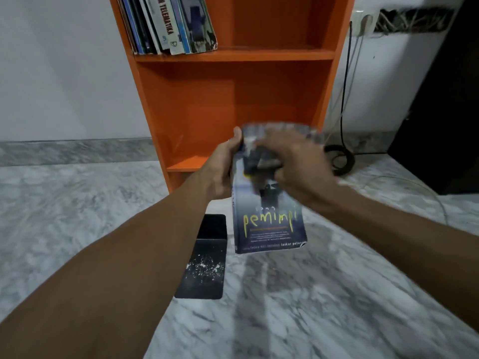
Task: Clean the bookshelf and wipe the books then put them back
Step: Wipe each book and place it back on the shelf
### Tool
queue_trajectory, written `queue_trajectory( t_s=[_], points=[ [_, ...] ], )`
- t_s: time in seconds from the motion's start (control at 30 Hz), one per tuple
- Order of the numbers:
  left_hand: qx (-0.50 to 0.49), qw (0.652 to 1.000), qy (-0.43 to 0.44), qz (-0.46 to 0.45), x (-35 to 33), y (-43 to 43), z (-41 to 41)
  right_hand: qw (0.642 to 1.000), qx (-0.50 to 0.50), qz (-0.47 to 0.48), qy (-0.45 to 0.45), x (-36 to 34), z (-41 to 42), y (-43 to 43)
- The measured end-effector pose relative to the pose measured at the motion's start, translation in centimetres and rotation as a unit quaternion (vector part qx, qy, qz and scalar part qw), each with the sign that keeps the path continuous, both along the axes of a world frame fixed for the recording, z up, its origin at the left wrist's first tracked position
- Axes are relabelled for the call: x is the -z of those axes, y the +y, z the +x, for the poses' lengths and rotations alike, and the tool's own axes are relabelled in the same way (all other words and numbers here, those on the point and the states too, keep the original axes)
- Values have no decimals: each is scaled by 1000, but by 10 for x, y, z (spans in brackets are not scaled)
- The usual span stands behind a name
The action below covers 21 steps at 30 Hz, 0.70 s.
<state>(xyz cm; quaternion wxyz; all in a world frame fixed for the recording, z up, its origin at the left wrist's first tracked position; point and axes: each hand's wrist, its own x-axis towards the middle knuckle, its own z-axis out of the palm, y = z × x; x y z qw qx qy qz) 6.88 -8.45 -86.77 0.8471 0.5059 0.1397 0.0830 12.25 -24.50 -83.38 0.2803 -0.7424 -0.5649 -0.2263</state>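
Note:
A dark blue book with yellow lettering on its cover is held up in front of the orange bookshelf. My left hand grips its left edge near the top. My right hand lies blurred across the upper cover, closed on something small and dark that I cannot make out. Several books lean together at the left of the upper shelf. The lower shelf holds nothing.
A black book with white specks lies flat on the marble floor below my hands. A black cable runs down the wall from a socket to a coil at the right. A dark cabinet stands at the far right.

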Motion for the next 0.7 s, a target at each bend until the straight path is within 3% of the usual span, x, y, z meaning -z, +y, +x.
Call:
queue_trajectory(
  t_s=[0.07,0.13,0.17,0.23,0.3,0.4,0.57,0.7],
  points=[
    [-11,1000,-8,15,-8,-1,2,998,-11,-54,-39,46,-15,-5],
    [-46,998,-21,27,-10,5,1,984,-115,-114,-68,89,-34,-26],
    [-64,997,-22,27,-10,8,-1,963,-180,-188,-68,105,-42,-38],
    [-105,994,-8,24,-5,15,-2,899,-235,-368,-2,123,-52,-54],
    [-144,989,27,28,7,20,2,859,-207,-459,93,139,-50,-54],
    [-193,978,67,48,29,27,14,845,-148,-479,183,157,-31,-36],
    [-273,931,154,187,66,34,29,798,-84,-545,243,204,3,-9],
    [-295,925,138,197,95,36,39,840,-49,-490,226,247,21,-7]
  ],
)
